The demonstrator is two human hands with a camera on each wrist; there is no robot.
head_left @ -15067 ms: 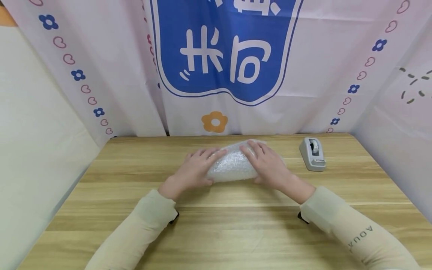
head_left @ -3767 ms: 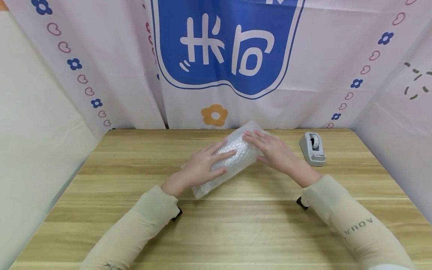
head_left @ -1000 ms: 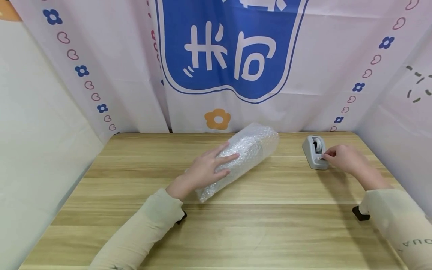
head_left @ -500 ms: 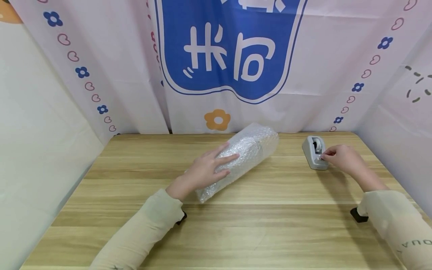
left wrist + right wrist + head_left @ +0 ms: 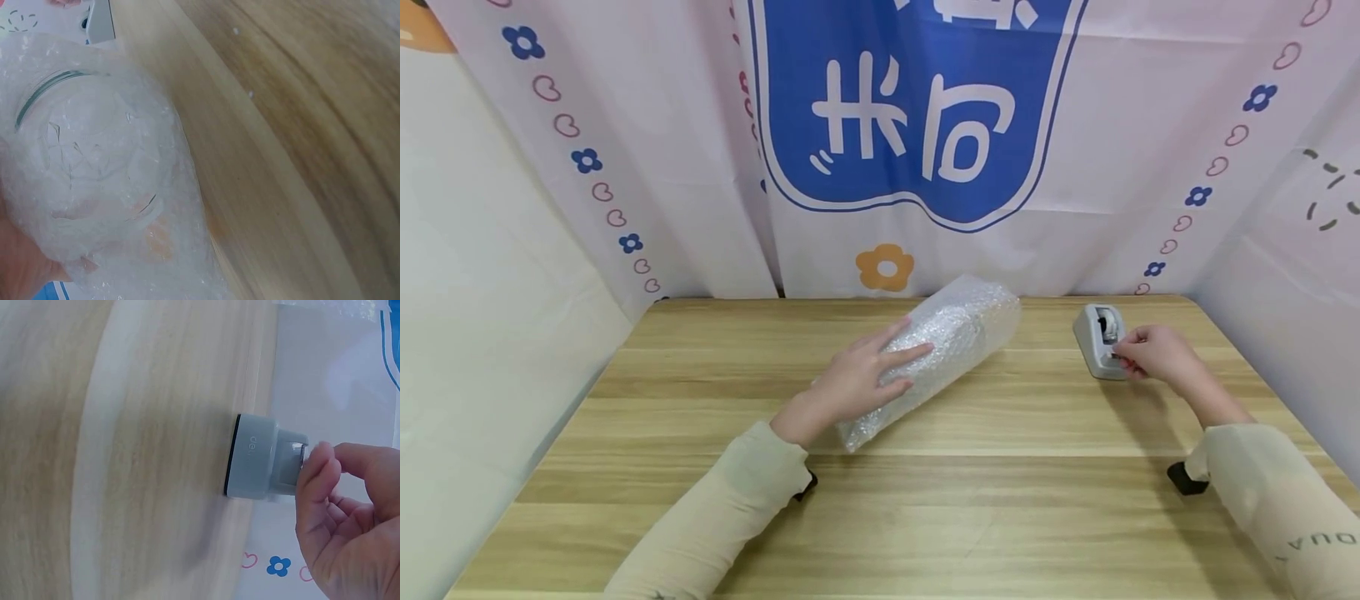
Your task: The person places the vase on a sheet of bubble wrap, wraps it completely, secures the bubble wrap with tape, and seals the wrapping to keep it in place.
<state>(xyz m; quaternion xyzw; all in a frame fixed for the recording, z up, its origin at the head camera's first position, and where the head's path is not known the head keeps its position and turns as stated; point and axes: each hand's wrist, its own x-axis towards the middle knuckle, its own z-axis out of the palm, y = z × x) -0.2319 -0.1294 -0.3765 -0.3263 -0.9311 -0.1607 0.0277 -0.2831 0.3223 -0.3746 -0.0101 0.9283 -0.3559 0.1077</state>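
Observation:
A bubble-wrapped bundle lies slanted across the table; in the left wrist view, a round clear glass item with a greenish edge shows through the wrap. My left hand rests on the bundle's near left part, fingers spread. On the right, my right hand is at the cutter end of a grey tape dispenser. Thumb and forefinger pinch together right at the cutter in the right wrist view, on the end of the clear tape, which their tips mostly hide. The other fingers are curled in.
The wood-grain table reaches back to a printed curtain behind the bundle and the dispenser. A pale wall panel borders the left side, another the right.
Earlier both hands were on the bundle, which has since turned to a steeper slant. The right hand moved to the dispenser; over the last second its fingers shifted slightly at the cutter. The left hand stays put.

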